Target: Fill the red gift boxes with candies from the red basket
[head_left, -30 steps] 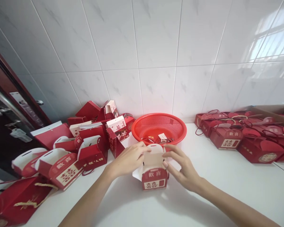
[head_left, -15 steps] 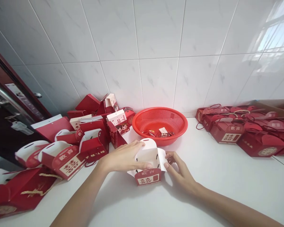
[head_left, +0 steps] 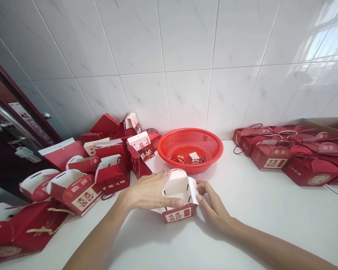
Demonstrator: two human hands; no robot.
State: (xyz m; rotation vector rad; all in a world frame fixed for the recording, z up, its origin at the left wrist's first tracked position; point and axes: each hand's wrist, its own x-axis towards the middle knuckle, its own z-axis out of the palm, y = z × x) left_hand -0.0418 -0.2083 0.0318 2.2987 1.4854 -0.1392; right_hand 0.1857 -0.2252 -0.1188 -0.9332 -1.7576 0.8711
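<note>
At far left, open red gift boxes (head_left: 83, 193) crowded on the counter (head_left: 273, 200), then the left hand (head_left: 150, 191), fingers spread wide over the left side of an upright, open-topped double-happiness gift box (head_left: 178, 216), thumb reaching across its front edge. Just behind that box, a red plastic colander (head_left: 214, 159) with a few small wrapped packets (head_left: 196, 160) inside; at the box's right, the right hand (head_left: 212, 204), fingers pinched on a white side flap (head_left: 193, 186). Farther right, well apart, closed red gift boxes (head_left: 273, 160) with cord handles, packed together near the tiled wall (head_left: 235, 97).
</note>
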